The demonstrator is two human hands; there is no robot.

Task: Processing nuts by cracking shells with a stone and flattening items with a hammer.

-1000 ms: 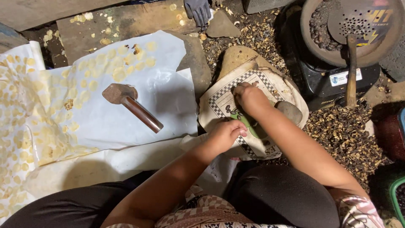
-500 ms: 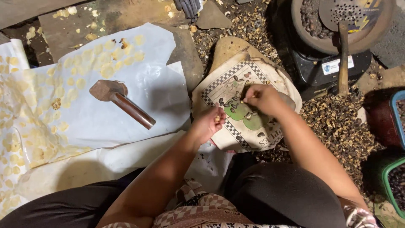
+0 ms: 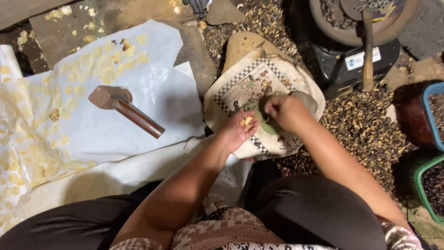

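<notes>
My left hand (image 3: 238, 129) is cupped palm-up over the near edge of a printed cloth (image 3: 240, 85) draped on a stone, and it holds a few pale yellow kernels (image 3: 246, 121). My right hand (image 3: 282, 110) rests on the cloth with fingers pinched among dark shell pieces (image 3: 259, 83); what it grips is hidden. A small grey stone (image 3: 306, 99) lies just behind the right hand. A wooden-handled mallet (image 3: 125, 109) lies on the white plastic sheet (image 3: 152, 92) to the left, apart from both hands.
Flattened pale discs (image 3: 88, 69) cover the sheet at left. A black stove (image 3: 354, 60) with a pan of dark seeds and a slotted ladle (image 3: 367, 46) stands at top right. Shell litter (image 3: 365, 125) covers the ground; baskets (image 3: 428, 185) sit at right.
My right hand left the cloth's upper part and came nearer, uncovering dark shell pieces. My left hand turned palm-up with pale kernels in it. The view shifted slightly.
</notes>
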